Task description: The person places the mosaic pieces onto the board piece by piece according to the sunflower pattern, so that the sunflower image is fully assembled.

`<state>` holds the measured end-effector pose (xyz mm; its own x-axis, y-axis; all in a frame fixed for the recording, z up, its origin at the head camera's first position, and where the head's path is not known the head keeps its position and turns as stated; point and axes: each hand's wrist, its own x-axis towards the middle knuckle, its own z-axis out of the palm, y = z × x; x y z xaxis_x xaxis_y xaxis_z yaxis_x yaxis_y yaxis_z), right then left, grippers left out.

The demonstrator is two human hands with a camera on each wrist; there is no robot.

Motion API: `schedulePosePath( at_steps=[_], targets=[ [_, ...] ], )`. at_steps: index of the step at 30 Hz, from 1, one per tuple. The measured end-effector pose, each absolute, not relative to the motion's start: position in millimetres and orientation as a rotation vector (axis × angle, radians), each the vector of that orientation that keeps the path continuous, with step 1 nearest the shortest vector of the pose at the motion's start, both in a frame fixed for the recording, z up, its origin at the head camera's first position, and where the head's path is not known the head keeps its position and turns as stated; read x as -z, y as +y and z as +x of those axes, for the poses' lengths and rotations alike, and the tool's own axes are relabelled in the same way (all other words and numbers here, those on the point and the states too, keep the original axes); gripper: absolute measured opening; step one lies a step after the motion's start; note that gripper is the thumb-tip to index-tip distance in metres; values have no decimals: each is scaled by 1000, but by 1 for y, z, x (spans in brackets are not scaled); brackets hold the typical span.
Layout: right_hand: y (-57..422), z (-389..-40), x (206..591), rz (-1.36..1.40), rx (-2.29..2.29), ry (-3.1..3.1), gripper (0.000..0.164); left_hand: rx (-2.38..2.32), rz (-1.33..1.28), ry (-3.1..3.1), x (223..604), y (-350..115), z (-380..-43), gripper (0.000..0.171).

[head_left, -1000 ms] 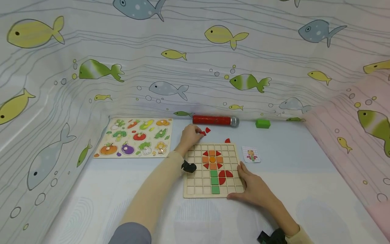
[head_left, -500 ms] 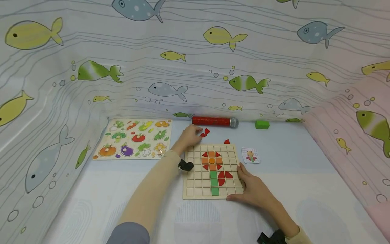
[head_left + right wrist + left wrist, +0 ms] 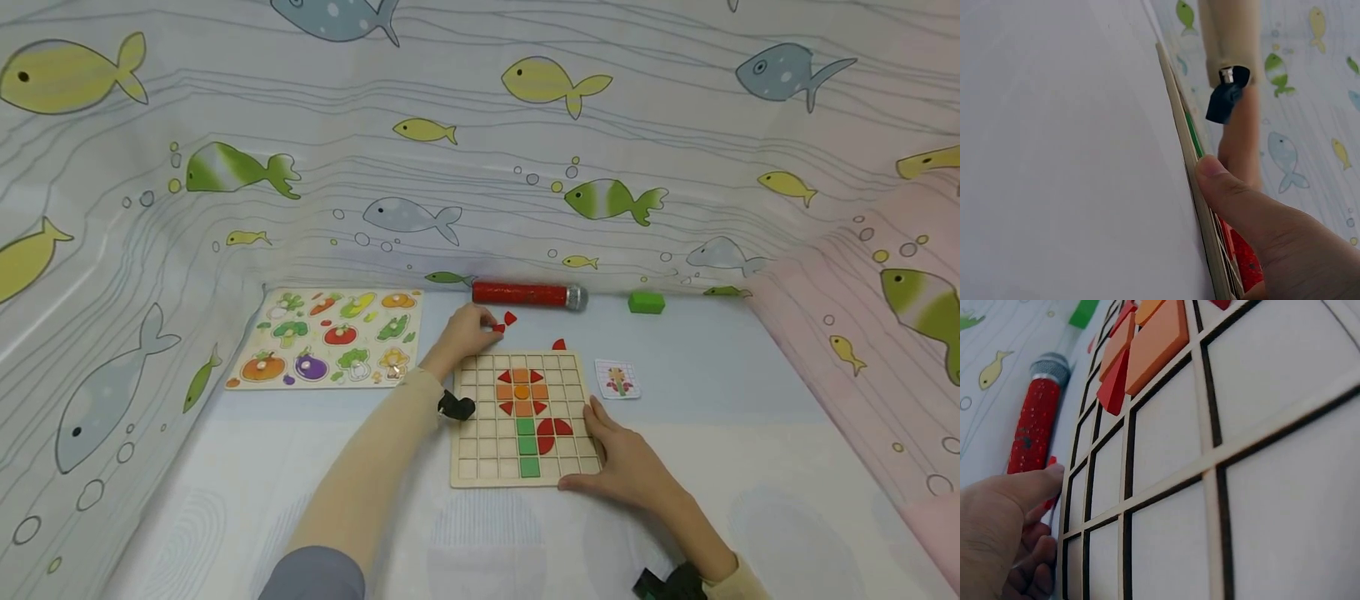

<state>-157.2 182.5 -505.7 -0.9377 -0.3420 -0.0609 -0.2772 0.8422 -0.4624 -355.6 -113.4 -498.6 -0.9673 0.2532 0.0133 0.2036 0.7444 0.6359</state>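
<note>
A pale wooden grid board [image 3: 480,471] lies on the table with orange, green and red flat pieces set in a flower-like pattern. Beyond its far left edge, my left hand [image 3: 467,331] pinches a small red puzzle piece [image 3: 498,328]; in the left wrist view, the piece [image 3: 1051,503] shows between thumb and fingers. Another red piece [image 3: 510,318] lies just past the fingertips. My right hand [image 3: 626,467] rests at the board's near right corner, fingers along the right edge. Its thumb [image 3: 1225,178] touches the near edge in the right wrist view.
A red microphone [image 3: 521,294] and a green block [image 3: 647,302] lie along the back wall. One red quarter-circle [image 3: 559,344] sits behind the board. A pattern card [image 3: 618,380] is to its right, a vegetable puzzle board [image 3: 277,333] to the left.
Half a second ago the red piece lay at slightly parted left fingertips; now thumb and fingers are closed on it. The right hand and board have stayed in place.
</note>
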Motion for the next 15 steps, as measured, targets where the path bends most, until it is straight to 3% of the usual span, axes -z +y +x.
schedulePosePath(
  at_steps=[6, 12, 15],
  targets=[
    [183, -157, 505, -479, 690, 2878, 136, -1046, 321, 2840, 497, -112, -355, 36],
    [182, -157, 504, -481, 692, 2871, 135, -960, 459, 2827, 500, -119, -361, 47],
    [181, -157, 503, -477, 697, 2871, 134, -946, 519, 2815, 499, -120, -363, 43]
  ],
)
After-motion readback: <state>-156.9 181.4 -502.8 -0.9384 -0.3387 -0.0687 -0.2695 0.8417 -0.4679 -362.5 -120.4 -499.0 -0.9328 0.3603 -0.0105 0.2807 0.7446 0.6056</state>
